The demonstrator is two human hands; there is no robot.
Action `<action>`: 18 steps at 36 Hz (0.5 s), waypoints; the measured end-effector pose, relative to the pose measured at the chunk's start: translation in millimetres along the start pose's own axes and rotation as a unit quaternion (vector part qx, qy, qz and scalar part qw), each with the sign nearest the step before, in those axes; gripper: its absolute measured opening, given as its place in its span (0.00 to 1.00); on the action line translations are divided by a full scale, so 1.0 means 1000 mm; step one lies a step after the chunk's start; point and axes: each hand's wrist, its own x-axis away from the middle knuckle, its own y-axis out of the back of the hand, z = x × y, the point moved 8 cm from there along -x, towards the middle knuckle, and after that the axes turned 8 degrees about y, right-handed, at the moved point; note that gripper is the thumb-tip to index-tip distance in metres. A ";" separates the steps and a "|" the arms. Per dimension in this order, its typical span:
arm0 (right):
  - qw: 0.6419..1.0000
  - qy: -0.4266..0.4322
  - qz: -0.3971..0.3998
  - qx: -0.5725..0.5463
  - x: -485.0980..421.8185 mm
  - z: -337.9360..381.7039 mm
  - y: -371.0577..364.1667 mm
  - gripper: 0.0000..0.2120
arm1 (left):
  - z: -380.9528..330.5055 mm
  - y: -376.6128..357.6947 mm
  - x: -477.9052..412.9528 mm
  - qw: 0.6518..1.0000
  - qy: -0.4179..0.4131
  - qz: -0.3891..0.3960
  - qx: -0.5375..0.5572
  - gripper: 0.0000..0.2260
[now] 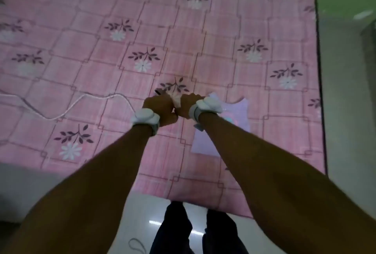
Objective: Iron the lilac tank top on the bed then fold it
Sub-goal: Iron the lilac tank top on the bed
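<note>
Both hands, left hand (160,109) and right hand (188,105), were closed together on something small and white, identity unclear. The lilac tank top (234,115) lay flat beneath the right wrist; ironing probably not begun, needing the iron fetched.

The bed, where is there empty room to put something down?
The far half of the bed is bare sheet, beyond both hands. The right strip between the lilac tank top and the bed's edge is free too. It is crowded near the middle, where the left hand and right hand meet, and where the white cord snakes left.
</note>
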 end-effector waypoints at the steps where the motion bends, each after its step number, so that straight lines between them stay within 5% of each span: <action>1: 1.000 -0.011 0.018 -0.004 -0.004 0.002 -0.010 0.21 | 0.009 -0.009 0.001 1.000 0.012 0.012 0.004 0.13; 5: 0.998 -0.020 0.035 -0.048 -0.015 0.006 -0.040 0.26 | 0.048 -0.033 0.010 0.992 0.109 -0.020 0.054 0.16; 9: 0.997 -0.037 0.051 -0.050 -0.031 0.011 -0.074 0.20 | 0.089 -0.060 0.012 0.950 0.241 -0.048 0.194 0.17; 13: 0.995 -0.057 0.054 -0.058 -0.037 0.012 -0.090 0.20 | 0.097 -0.077 -0.002 0.920 0.250 -0.070 0.292 0.27; 18: 0.994 -0.061 0.047 -0.076 -0.046 0.008 -0.101 0.17 | 0.091 -0.104 -0.026 0.917 0.238 -0.010 0.320 0.35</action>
